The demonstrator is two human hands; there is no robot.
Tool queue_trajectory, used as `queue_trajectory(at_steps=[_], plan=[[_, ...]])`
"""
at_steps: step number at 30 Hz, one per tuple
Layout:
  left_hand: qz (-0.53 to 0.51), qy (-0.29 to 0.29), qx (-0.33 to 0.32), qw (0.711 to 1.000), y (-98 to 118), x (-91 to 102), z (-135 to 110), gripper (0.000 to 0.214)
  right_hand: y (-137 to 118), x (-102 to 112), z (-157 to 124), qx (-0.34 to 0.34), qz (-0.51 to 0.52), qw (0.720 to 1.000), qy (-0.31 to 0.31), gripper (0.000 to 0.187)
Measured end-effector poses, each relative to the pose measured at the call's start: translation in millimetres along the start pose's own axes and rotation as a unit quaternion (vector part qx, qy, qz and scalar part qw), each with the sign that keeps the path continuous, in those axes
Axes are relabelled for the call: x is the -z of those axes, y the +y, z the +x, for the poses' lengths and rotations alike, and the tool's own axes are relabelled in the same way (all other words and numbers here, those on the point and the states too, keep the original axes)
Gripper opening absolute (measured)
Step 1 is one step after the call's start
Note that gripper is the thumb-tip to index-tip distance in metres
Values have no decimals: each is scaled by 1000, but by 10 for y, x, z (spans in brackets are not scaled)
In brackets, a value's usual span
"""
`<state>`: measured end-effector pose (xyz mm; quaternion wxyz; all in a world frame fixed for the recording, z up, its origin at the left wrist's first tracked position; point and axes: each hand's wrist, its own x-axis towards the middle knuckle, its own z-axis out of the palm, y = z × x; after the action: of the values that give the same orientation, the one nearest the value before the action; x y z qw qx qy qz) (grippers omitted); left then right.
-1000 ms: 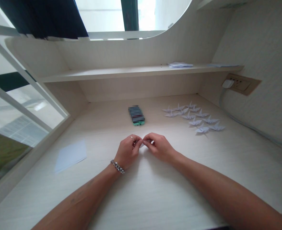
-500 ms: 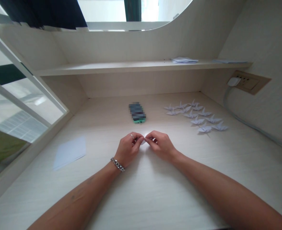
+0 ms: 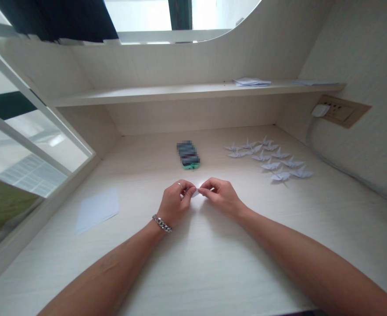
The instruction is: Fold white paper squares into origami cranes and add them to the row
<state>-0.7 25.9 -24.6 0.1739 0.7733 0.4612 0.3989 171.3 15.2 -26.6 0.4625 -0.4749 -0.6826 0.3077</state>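
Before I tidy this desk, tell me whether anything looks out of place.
Nothing stands out as spilled or damaged: the pale folded paper cranes sit in rows on the cream wood-grain desk. Only the teal-edged rectangular object looks odd, its top pixelated beyond recognition.

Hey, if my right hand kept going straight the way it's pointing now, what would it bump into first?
Probably the small folded white paper that the right hand is already pinching. Just beyond it are the left hand's fingers, though the depth between them is hard to judge from this view.
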Motion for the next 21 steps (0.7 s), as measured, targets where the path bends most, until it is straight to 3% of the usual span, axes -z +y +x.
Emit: queue_trajectory(at_steps=[5, 10, 13, 17, 21], plan=[[-68, 2, 71, 995, -14, 16, 13, 16, 51, 59, 55, -25, 30, 999, -5, 12], [-104, 24, 109, 988, -47, 10, 14, 17, 113, 82, 98, -54, 87, 995, -19, 13], [-143, 7, 126, 982, -45, -10, 8, 18, 103, 82, 109, -83, 124, 989, -2, 16], [-232, -28, 152, 960, 22, -32, -27, 19, 72, 36, 76, -116, 206, 971, 37, 24], [-311, 29, 204, 928, 96, -34, -75, 29, 44, -59, -7, -106, 221, 968, 56, 28]])
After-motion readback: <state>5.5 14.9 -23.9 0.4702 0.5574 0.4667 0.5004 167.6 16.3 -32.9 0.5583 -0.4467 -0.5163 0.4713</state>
